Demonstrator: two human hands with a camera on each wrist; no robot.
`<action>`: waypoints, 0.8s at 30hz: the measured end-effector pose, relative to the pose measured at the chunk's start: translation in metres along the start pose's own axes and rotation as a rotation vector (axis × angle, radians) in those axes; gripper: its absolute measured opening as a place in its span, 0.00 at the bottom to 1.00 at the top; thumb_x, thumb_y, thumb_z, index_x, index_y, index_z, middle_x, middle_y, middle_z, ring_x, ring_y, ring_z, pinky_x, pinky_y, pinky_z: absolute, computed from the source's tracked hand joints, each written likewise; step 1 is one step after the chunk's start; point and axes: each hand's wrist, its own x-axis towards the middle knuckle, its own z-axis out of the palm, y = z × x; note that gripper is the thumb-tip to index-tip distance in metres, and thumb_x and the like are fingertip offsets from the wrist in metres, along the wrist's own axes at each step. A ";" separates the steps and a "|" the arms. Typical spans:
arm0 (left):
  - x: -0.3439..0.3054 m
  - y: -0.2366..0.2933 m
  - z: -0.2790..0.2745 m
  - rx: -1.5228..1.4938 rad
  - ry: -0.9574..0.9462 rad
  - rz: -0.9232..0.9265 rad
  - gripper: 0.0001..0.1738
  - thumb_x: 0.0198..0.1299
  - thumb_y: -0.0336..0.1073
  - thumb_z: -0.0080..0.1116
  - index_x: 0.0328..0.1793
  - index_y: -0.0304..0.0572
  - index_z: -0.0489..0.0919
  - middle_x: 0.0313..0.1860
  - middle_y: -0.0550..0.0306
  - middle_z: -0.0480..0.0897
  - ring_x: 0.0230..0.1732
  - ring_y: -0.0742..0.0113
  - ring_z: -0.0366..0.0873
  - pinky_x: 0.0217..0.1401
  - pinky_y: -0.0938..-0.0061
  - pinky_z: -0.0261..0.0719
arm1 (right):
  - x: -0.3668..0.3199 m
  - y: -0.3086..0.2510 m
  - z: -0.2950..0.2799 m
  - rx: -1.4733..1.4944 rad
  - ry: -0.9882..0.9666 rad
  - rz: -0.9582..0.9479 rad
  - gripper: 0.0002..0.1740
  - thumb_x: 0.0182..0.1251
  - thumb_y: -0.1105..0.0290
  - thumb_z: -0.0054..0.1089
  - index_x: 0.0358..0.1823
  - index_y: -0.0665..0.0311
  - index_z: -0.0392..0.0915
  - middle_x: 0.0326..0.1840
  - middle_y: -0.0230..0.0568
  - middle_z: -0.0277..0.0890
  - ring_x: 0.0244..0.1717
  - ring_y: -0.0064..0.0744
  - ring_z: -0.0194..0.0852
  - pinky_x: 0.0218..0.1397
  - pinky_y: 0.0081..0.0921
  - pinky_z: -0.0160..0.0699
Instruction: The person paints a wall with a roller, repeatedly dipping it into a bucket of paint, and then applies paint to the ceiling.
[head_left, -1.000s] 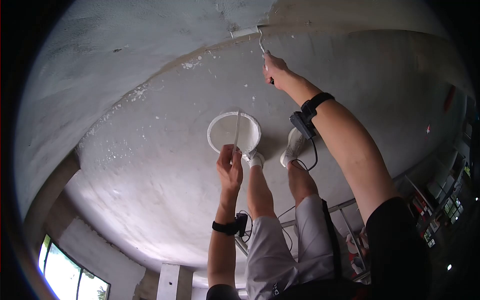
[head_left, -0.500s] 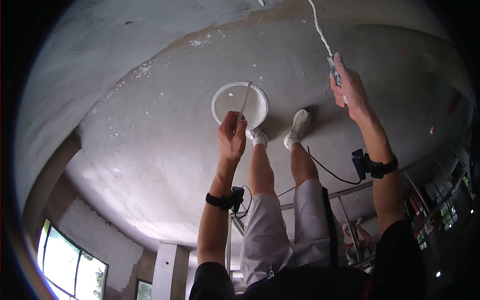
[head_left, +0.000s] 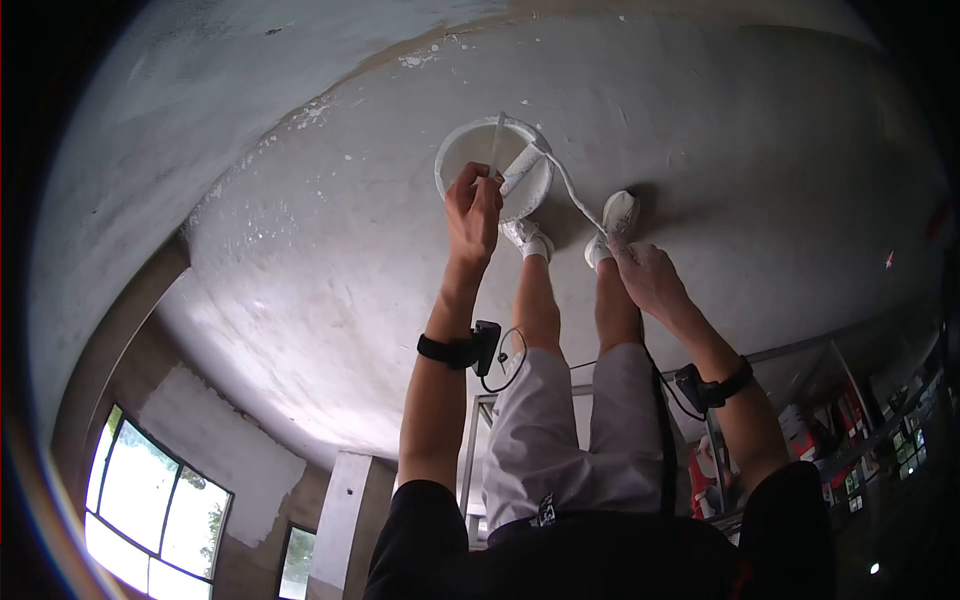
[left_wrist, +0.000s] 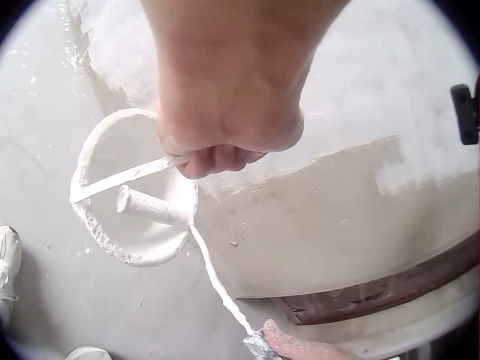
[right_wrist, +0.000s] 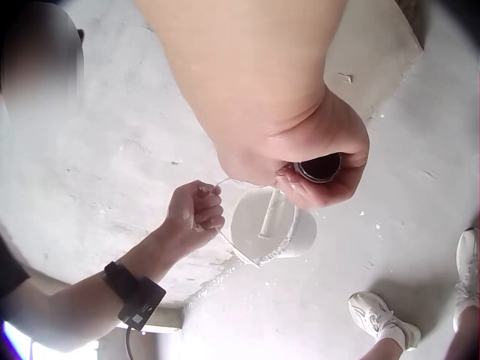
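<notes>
A white-coated bucket (head_left: 441,165) hangs from its bail handle (head_left: 498,140), which my left hand (head_left: 472,215) grips with curled fingers. The bucket holds white paint. My right hand (head_left: 655,280) holds a paint roller by its grip, whose dark hollow end (right_wrist: 321,169) shows in the right wrist view. From the grip a paint-caked wire frame (head_left: 572,190) runs to the bucket's rim. The roller's white sleeve (left_wrist: 150,206) lies across the bucket's mouth, inside the rim in the left wrist view. My right thumb stretches along the grip (left_wrist: 260,345).
White paint spots (head_left: 415,60) mark the grey floor near the wall base. My shoes (head_left: 620,212) stand just behind the bucket. A metal rail frame (head_left: 790,345) and cluttered items lie behind me to the right. A window (head_left: 150,490) is at lower left.
My right hand has brought the roller from the wall base, out to the right, then back down to the bucket. My left hand still holds the bucket's handle.
</notes>
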 end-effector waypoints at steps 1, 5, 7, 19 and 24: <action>0.000 0.001 0.002 0.004 -0.007 -0.002 0.11 0.64 0.33 0.48 0.34 0.33 0.75 0.15 0.66 0.67 0.15 0.80 0.58 0.18 0.79 0.55 | 0.004 -0.003 0.005 -0.080 0.048 -0.101 0.35 0.78 0.44 0.39 0.33 0.73 0.79 0.27 0.62 0.77 0.34 0.69 0.74 0.41 0.49 0.74; -0.003 0.004 0.009 0.062 -0.055 -0.021 0.11 0.64 0.32 0.46 0.33 0.32 0.75 0.16 0.64 0.67 0.15 0.80 0.57 0.18 0.79 0.55 | 0.040 -0.007 0.022 -0.540 0.059 -0.358 0.32 0.78 0.49 0.41 0.33 0.72 0.82 0.29 0.62 0.79 0.35 0.62 0.81 0.38 0.48 0.81; -0.005 0.008 0.014 0.110 -0.070 -0.007 0.11 0.64 0.32 0.46 0.33 0.32 0.75 0.16 0.64 0.67 0.15 0.79 0.58 0.18 0.79 0.55 | 0.060 -0.004 0.038 -0.571 0.127 -0.370 0.31 0.78 0.51 0.41 0.32 0.73 0.82 0.27 0.61 0.79 0.33 0.60 0.82 0.36 0.46 0.82; -0.019 -0.006 0.042 0.173 0.032 0.183 0.11 0.61 0.33 0.50 0.29 0.32 0.75 0.18 0.63 0.67 0.21 0.79 0.61 0.23 0.78 0.57 | 0.076 -0.039 0.016 -0.532 0.204 -0.241 0.28 0.76 0.54 0.45 0.30 0.68 0.84 0.25 0.53 0.82 0.32 0.50 0.86 0.36 0.39 0.86; -0.018 0.006 0.043 0.169 0.108 0.056 0.12 0.63 0.34 0.51 0.29 0.33 0.75 0.18 0.65 0.67 0.21 0.81 0.60 0.22 0.79 0.56 | 0.077 -0.045 0.015 -0.528 0.197 -0.228 0.29 0.76 0.53 0.45 0.28 0.70 0.84 0.25 0.55 0.82 0.32 0.51 0.86 0.37 0.38 0.86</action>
